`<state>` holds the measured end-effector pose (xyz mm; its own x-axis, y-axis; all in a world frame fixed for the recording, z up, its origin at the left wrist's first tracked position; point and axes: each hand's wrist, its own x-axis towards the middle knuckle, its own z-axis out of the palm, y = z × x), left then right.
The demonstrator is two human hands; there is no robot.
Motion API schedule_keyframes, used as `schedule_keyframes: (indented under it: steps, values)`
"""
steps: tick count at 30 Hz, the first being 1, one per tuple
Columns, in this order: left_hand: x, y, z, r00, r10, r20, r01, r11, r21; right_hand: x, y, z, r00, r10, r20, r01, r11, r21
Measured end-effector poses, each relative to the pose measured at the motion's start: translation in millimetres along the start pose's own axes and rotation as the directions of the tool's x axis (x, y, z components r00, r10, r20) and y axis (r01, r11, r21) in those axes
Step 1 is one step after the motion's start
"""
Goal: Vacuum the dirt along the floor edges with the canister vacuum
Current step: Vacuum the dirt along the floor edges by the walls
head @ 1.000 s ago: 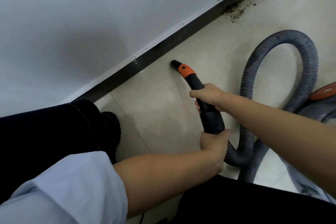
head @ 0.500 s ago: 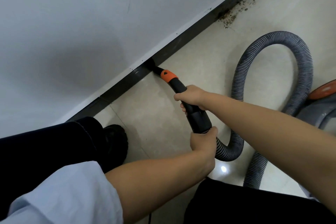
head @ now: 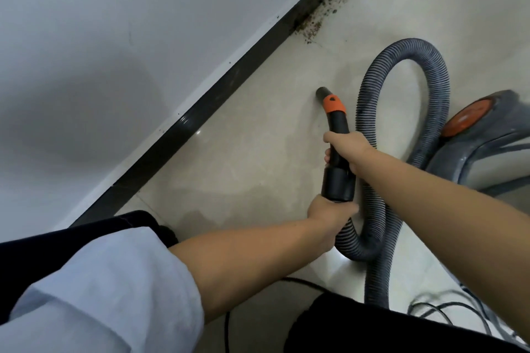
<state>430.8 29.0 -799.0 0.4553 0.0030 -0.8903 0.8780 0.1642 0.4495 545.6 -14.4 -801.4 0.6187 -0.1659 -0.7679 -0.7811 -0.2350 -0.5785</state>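
fingers of both hands clamp the black nozzle [head: 337, 135] and its grey hose [head: 372, 209], dirt [head: 312, 26] lying ahead.

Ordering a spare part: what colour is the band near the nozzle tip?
Orange: the band sits on the black nozzle, clearest in the head view.
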Motion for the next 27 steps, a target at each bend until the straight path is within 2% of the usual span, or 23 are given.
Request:
schedule_keyframes:
  steps: [8,16,21,24,27]
  values:
    - [36,57,-10,0.999,0.028,0.046,-0.033,0.992,0.123,35,-45,3,0.998,-0.025,-0.058,0.031,0.993,0.114]
    - [53,85,-16,1.0,0.015,0.001,-0.015,0.981,0.193,53,-67,11,0.999,-0.002,-0.036,0.007,0.988,0.153]
    - [-17,96,-31,0.989,0.104,-0.101,-0.065,0.94,0.333,-14,-89,8,0.997,0.055,-0.046,-0.044,0.975,0.218]
    - [-83,118,-33,0.975,0.146,-0.166,-0.096,0.955,0.28,-75,-132,8,0.999,-0.044,-0.02,0.046,0.987,0.151]
    - [-149,152,-30,0.954,0.218,-0.205,-0.163,0.953,0.254,-140,-182,-4,0.985,-0.162,-0.066,0.168,0.981,0.095]
